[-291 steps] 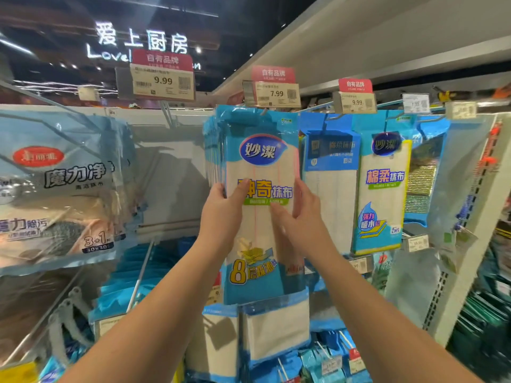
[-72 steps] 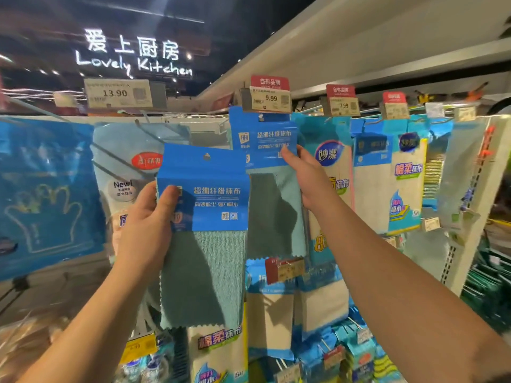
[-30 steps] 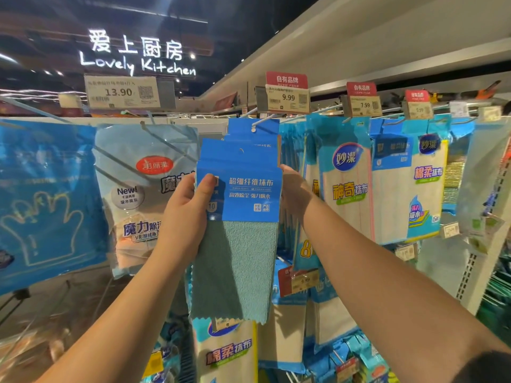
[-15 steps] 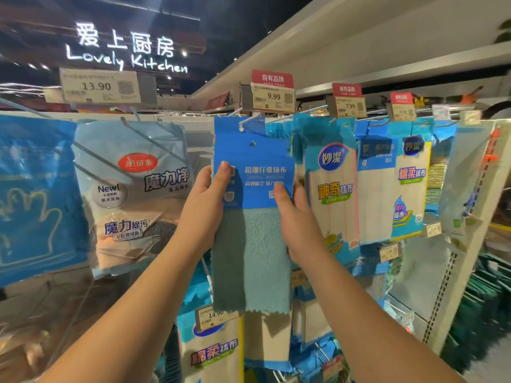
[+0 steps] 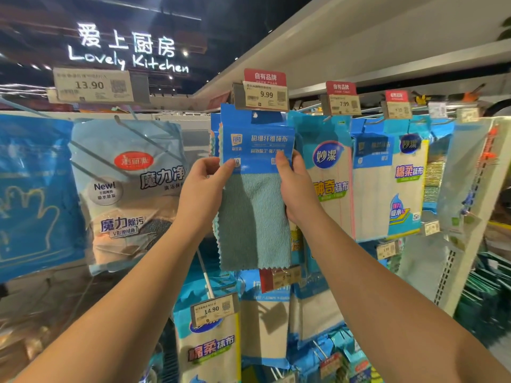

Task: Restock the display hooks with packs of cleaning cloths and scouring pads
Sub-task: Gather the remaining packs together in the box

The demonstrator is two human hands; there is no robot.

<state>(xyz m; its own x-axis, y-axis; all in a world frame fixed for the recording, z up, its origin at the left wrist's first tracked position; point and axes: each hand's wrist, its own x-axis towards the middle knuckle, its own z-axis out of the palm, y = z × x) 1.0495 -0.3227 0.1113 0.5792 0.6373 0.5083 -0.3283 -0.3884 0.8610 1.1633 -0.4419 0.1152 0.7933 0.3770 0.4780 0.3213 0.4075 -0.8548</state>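
Currently my left hand (image 5: 203, 189) and right hand (image 5: 294, 189) pinch the cloth pack (image 5: 255, 172) between their fingers, steadying it under the hook.

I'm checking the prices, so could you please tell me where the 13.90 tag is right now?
In the head view, the 13.90 price tag hangs upper left, just under the Lovely Kitchen sign and above the pale bagged cloth pack.
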